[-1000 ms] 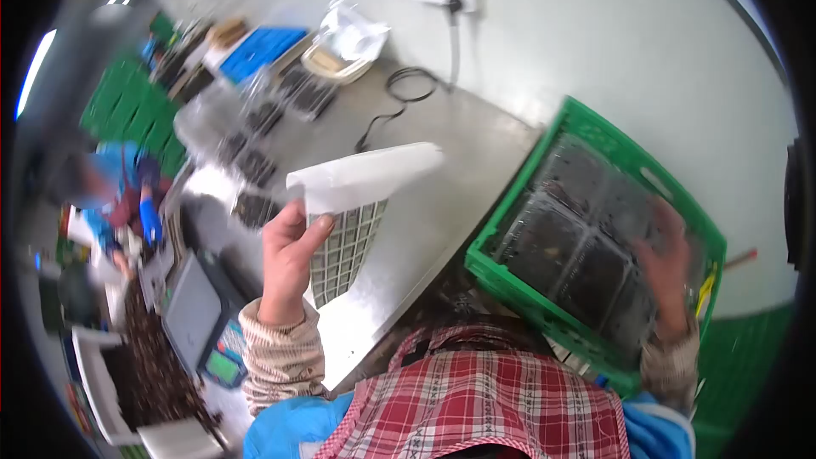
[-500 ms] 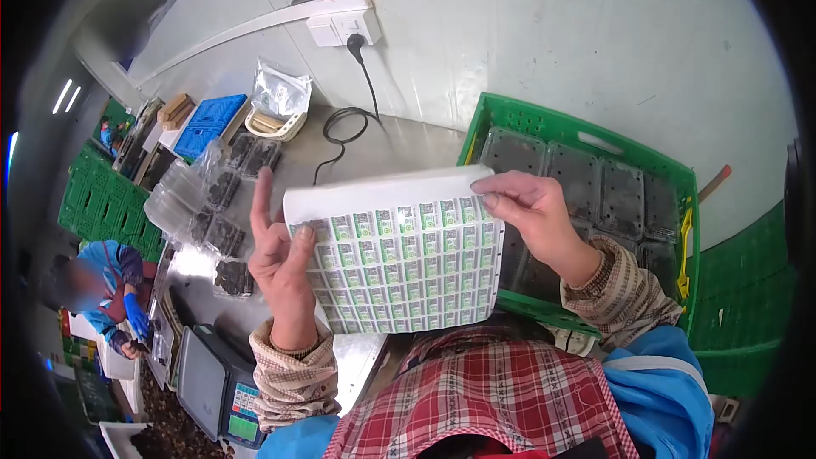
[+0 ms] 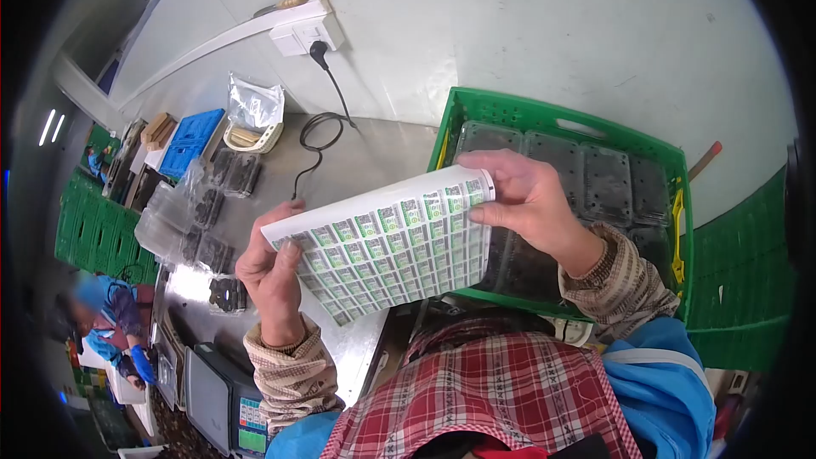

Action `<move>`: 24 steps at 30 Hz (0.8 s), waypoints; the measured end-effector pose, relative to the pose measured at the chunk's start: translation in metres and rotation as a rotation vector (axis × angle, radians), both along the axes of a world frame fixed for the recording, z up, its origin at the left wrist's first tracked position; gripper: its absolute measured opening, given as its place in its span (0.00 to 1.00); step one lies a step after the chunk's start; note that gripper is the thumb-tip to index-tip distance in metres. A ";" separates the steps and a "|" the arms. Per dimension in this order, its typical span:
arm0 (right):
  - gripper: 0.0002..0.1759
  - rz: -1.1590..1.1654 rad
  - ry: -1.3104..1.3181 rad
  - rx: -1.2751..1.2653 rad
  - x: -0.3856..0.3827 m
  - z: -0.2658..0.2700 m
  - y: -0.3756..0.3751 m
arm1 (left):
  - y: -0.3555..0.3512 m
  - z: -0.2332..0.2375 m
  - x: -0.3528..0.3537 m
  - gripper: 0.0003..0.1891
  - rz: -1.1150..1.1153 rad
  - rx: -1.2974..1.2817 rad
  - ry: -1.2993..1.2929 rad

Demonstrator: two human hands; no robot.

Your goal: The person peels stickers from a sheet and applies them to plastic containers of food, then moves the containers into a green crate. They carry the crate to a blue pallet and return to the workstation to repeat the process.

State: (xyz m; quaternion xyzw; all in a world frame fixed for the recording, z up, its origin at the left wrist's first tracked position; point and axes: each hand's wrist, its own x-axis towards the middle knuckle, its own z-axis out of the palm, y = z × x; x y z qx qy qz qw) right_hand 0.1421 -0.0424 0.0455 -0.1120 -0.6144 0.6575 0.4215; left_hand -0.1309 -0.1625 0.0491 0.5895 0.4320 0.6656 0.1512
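Observation:
A sheet of small green-and-grey printed labels [image 3: 391, 242] is held up in front of my chest, tilted, with its white top margin curling back. My left hand [image 3: 276, 276] pinches its left edge, thumb on the printed side and fingers behind. At the upper right corner my right hand [image 3: 527, 200] grips it between thumb and fingers. Just beyond the right hand sits a green crate [image 3: 569, 115] with several clear-lidded plastic boxes [image 3: 608, 183] of dark contents, partly hidden by the hand and sheet.
On the metal table [image 3: 374, 144] lie a black power cable [image 3: 319, 149], more plastic boxes [image 3: 208, 251], a small basket [image 3: 255, 138] and a blue crate [image 3: 194, 140]. A weighing scale [image 3: 223, 404] stands at lower left. A co-worker [image 3: 110, 323] in blue gloves works beyond it.
The label sheet has tilted, its right side now higher and its top margin curled back. My left hand has moved slightly down, its raised index finger now folded behind the sheet.

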 end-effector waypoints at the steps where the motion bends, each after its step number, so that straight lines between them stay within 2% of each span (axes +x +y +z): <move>1: 0.23 -0.023 -0.009 0.005 0.002 0.000 0.000 | -0.002 -0.002 -0.001 0.13 0.026 -0.034 -0.040; 6: 0.16 -0.040 -0.100 0.041 0.009 -0.005 -0.004 | -0.001 -0.003 0.001 0.12 0.016 -0.029 -0.130; 8: 0.09 -0.060 -0.087 0.049 0.011 -0.011 -0.003 | 0.001 0.009 0.020 0.09 0.055 -0.032 -0.071; 9: 0.09 -0.059 -0.088 0.044 0.012 -0.012 -0.003 | 0.000 0.007 0.017 0.09 0.057 -0.036 -0.071; 11: 0.07 -0.106 -0.210 0.074 0.015 -0.014 -0.004 | -0.003 0.000 0.007 0.08 0.021 -0.045 -0.009; 13: 0.06 -0.084 -0.245 0.056 0.016 -0.013 -0.006 | -0.001 -0.002 0.009 0.08 0.036 -0.004 -0.055; 16: 0.06 -0.052 -0.264 0.023 0.011 -0.011 -0.005 | -0.005 0.000 0.010 0.07 0.077 0.002 0.007; 18: 0.06 -0.043 -0.248 0.006 0.008 -0.012 -0.004 | -0.005 0.003 0.011 0.06 0.075 0.028 0.139; 24: 0.06 -0.057 -0.283 0.077 0.005 -0.017 -0.004 | -0.011 0.001 0.002 0.08 0.063 0.004 0.191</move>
